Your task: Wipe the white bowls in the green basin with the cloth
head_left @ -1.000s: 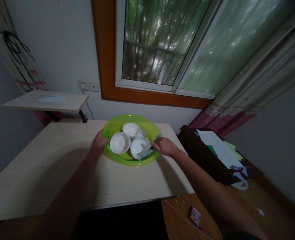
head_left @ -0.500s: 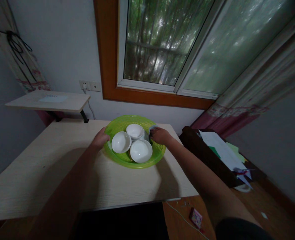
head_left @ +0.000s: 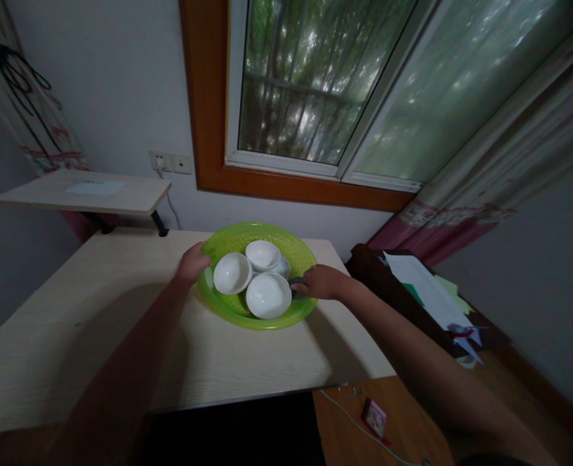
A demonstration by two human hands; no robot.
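Holding the green plastic basket [head_left: 228, 241] by its left rim, your left hand [head_left: 193, 264] is closed, thumb inside and fingers around the outside. The basket is your landmark, sitting on the pale wood-grain desk [head_left: 247, 362].

Nearest you, below the desk's front edge and to the right of the basket, a pink patterned box [head_left: 374, 416] lies on the wooden floor [head_left: 339, 440] beside a thin white cord [head_left: 347, 415].

Inside the basket, one white bowl [head_left: 268, 296] sits at the near side. Your right hand [head_left: 322, 281] is at the basket's right side, its fingers curled closed on a small grey item [head_left: 298, 288] just beside that bowl; what the item is, you cannot tell. A second white bowl [head_left: 232, 274] stands toward the basket's left, and a third white bowl [head_left: 263, 255] farther back, with more white dishware [head_left: 282, 266] partly hidden beside it.

Right of the basket, past the desk, papers [head_left: 425, 288] lie on dark brown furniture [head_left: 393, 304]. Beyond the basket to the left is a raised shelf [head_left: 135, 196]; straight behind it, the wood-framed window [head_left: 305, 97].
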